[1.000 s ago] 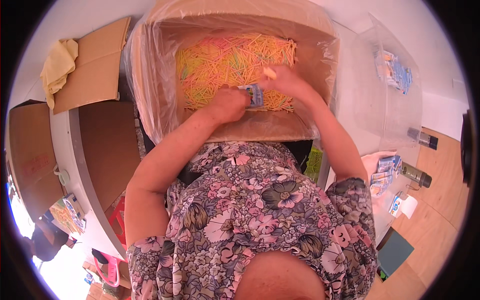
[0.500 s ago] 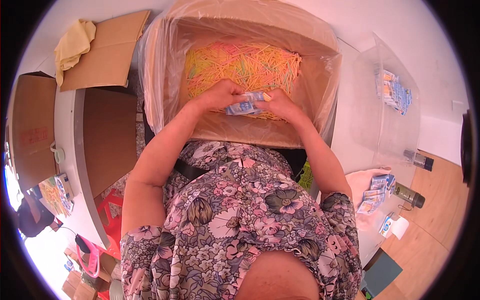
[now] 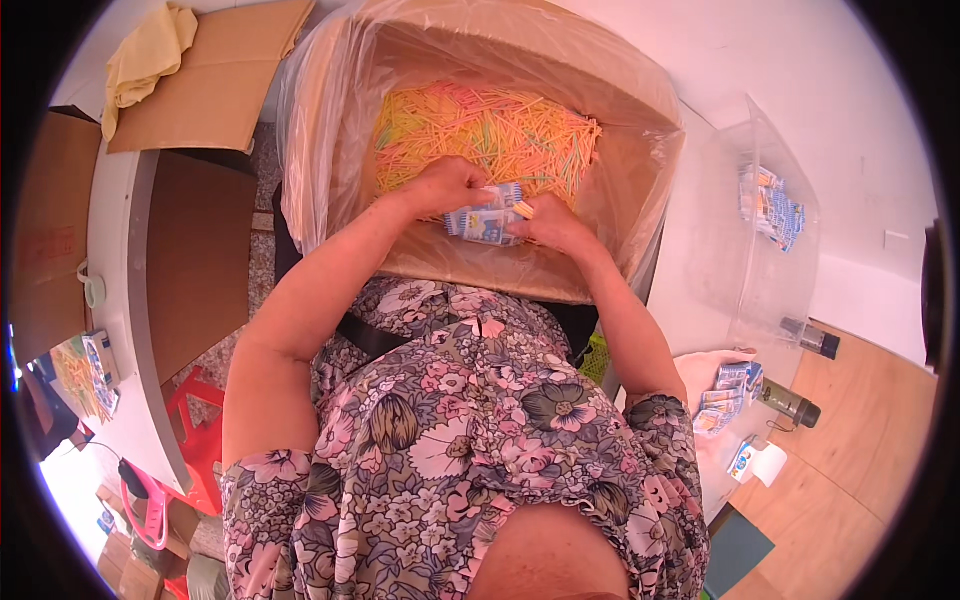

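Over a carton (image 3: 450, 268) lined with clear plastic, both hands work at a small clear-and-blue plastic packet (image 3: 487, 226). My left hand (image 3: 445, 188) is closed, its thumb and fingers pinching the packet's upper left side. My right hand (image 3: 560, 228) is closed around a few short yellow sticks (image 3: 524, 210), whose ends poke out beside the packet; its fingertips touch the packet's right side. Beneath the hands, a thick layer of loose thin sticks (image 3: 480, 135) in yellow, pink, orange and green covers the carton's bottom. The fingers' undersides are hidden.
A clear plastic bin (image 3: 740, 290) on the right holds several packets (image 3: 772, 212). Nearer lie more packets (image 3: 725, 400) on a pink cloth, beside a dark bottle (image 3: 790, 404). To the left are a cardboard flap (image 3: 215, 75), a yellow cloth (image 3: 150, 55) and a red stool (image 3: 200, 430).
The packet has turned so that more of its printed face shows, and my right hand has moved slightly lower. The whole view has shifted a little; both hands keep their grip.
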Demonstrator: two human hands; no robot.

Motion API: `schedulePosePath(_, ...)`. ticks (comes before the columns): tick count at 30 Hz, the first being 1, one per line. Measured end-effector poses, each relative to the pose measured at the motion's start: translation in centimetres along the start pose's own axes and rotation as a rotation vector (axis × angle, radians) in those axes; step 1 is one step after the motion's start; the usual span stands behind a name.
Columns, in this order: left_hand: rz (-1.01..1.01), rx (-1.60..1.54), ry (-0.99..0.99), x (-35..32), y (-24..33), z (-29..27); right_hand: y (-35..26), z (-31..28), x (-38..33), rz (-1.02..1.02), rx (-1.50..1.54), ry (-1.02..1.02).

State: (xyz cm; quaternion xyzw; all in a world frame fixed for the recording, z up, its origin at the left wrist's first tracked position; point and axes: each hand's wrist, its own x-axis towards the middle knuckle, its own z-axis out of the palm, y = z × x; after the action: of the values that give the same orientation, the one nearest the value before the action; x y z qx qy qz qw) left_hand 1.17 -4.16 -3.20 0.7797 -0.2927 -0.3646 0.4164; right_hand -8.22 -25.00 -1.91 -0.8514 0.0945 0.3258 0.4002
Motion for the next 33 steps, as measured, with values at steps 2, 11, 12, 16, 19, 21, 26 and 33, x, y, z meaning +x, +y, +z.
schedulePosePath(2, 0.034, 0.013, 0.014, 0.4, -0.6, 0.0, 0.3, 0.3, 0.5, 0.028, -0.066, -0.002)
schedulePosePath(11, 0.135, -0.825, 0.374, -0.2, 2.0, -3.0, -4.2, -2.1, -1.2, -0.06, 0.101, 0.369)
schedulePosePath(12, 0.123, -0.862, 0.365, -0.3, 2.2, -3.3, -5.1, -2.7, -1.3, 0.178, 0.568, 0.245)
schedulePosePath(16, 0.087, -0.876, 0.367, -0.5, 2.2, -3.3, -5.6, -3.2, 0.7, 0.119, 1.12, 0.02)
schedulePosePath(19, 0.093, -0.923, 0.331, -0.3, 2.7, -3.0, -4.1, -4.6, 5.3, 0.144, 0.971, 0.096)
schedulePosePath(21, 0.08, -0.964, 0.299, -0.1, 2.5, -3.1, -3.5, -6.1, 8.1, -0.081, 1.279, 0.228)
schedulePosePath(26, 0.098, -0.793, -0.061, -0.6, 1.6, -3.1, -5.0, -4.8, 7.5, -0.178, 1.596, 0.126)
schedulePosePath(33, 0.302, -0.568, -0.24, -0.5, 2.6, -1.8, -9.7, -1.2, 2.3, 0.023, 1.522, 0.177)
